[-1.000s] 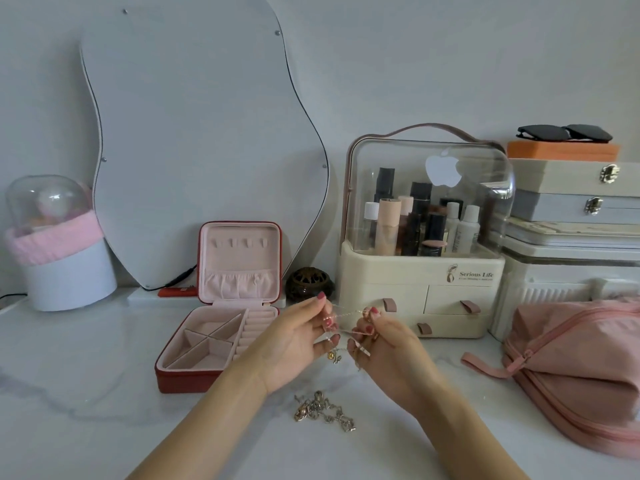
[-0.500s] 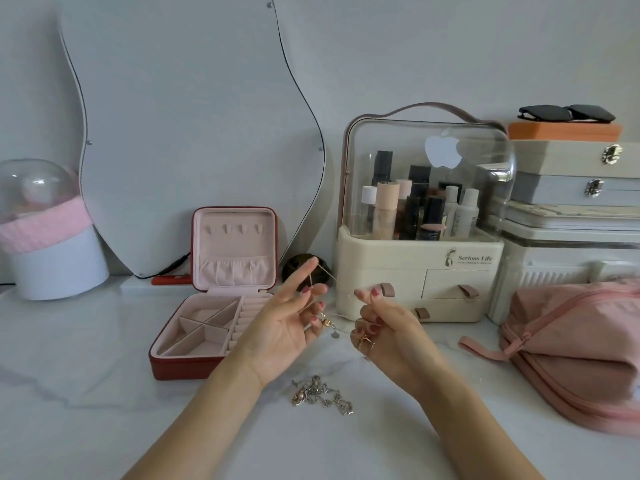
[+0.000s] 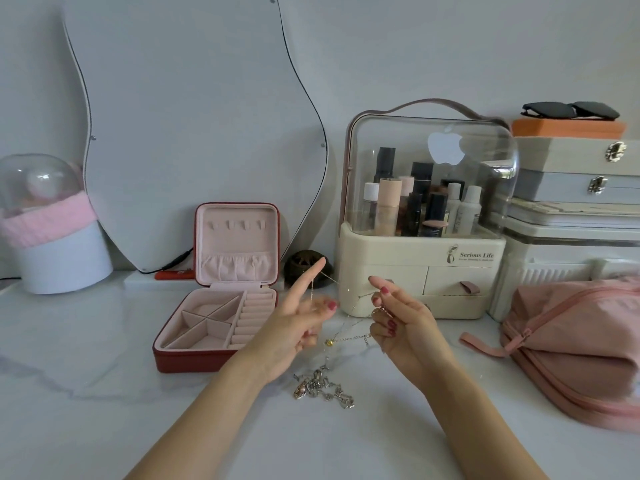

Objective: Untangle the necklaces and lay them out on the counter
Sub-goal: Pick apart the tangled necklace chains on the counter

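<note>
A thin gold necklace (image 3: 346,339) with a small gold bead hangs stretched between my two hands above the white marble counter (image 3: 86,358). My left hand (image 3: 294,327) has its index finger pointing up with the chain looped over it, and its other fingers are curled in. My right hand (image 3: 401,323) pinches the other part of the chain between thumb and curled fingers. Below them, a tangled pile of silver necklaces (image 3: 322,389) lies on the counter, touched by neither hand.
An open red jewellery box (image 3: 214,327) with pink lining sits left of my hands. Behind stand a cream cosmetics organiser (image 3: 415,271), a wavy mirror (image 3: 190,133) and a small dark round holder (image 3: 304,268). A pink bag (image 3: 571,341) lies right, a domed jar (image 3: 52,237) far left.
My hands have drawn apart and the gold chain has opened out between them. My left index finger has lifted with the chain over it. The silver pile has stayed put.
</note>
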